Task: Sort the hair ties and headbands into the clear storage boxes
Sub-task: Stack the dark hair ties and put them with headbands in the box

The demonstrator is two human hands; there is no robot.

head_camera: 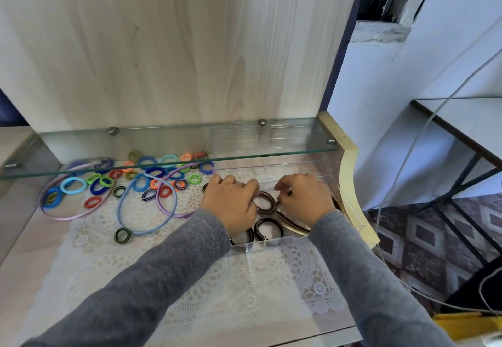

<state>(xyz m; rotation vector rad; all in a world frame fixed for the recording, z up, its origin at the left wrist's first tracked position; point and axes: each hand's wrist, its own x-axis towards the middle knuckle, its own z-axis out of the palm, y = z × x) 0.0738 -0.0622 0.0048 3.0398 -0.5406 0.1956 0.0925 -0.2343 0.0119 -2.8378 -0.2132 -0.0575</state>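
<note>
Both of your hands are inside the clear storage box [260, 246] at the right end of the table [30, 273], under the glass shelf [163, 143]. Your left hand [231, 202] has its fingers curled and pinches the left rim of a brown hair tie [264, 202]. Your right hand [304, 197] is curled at the tie's right rim, but I cannot tell whether it pinches that tie or the dark headband [293, 225] lying beside it.

2 black hair ties [269, 228] already sit near the box's front wall, so this looks like the compartment for dark pieces.

- Lay the brown tie flat next to the black ones, not on top of the dark headband, so each stays easy to lift out.
- Let go with 1 hand first; releasing a stretched tie from both at once could flick it out of the box.
- Lift your wrists clear of the thin front wall so you do not drag the box across the lace cloth [217, 292].

The coloured hair ties [156, 172] and the blue headband [118, 210] wait well apart on the left.
</note>
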